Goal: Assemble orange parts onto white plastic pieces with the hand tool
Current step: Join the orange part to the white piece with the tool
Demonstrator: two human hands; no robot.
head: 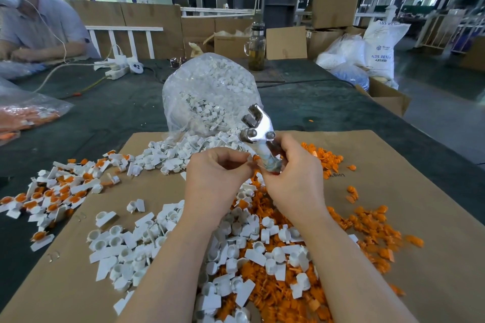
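Head view: hand tool [258, 134] upright in right hand [294, 178], jaws pointing away.

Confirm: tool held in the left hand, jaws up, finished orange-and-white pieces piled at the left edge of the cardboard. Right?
Wrong hand. The head view shows the right hand gripping the tool, jaws up; the left hand pinches a small part. The finished pieces do lie at the cardboard left edge.

Loose white plastic pieces [147, 241] and small orange plastic parts [372, 223] crowd the frame's lower centre. Bare brown cardboard sheet [409, 165] lies open at right. A clear plastic bag of white pieces [210, 86] blocks upper centre.
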